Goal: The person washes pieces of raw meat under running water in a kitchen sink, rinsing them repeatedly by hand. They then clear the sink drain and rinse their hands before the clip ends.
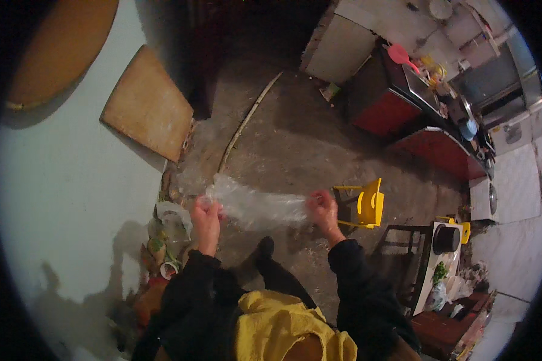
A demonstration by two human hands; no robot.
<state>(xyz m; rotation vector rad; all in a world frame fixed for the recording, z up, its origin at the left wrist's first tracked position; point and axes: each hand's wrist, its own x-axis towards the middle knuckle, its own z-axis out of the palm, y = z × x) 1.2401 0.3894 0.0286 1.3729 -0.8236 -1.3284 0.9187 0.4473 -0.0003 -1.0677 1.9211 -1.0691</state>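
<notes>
A clear plastic bag (262, 207) is stretched sideways between my two hands, above the floor. My left hand (207, 214) pinches one end of it. At the other end, my right hand (324, 210) grips the plastic, its fingers slightly blurred. Beneath my forearms, a yellow cloth (284, 322) covers my front, and one dark shoe (265, 248) shows on the floor.
A long stick (253, 110) lies on the floor ahead. To the right are a yellow chair (371, 204), a table (424, 286) bearing a dark pot (446, 239), and a red-fronted counter (375, 113). A board (149, 106) leans on the left wall, near vegetables (156, 247).
</notes>
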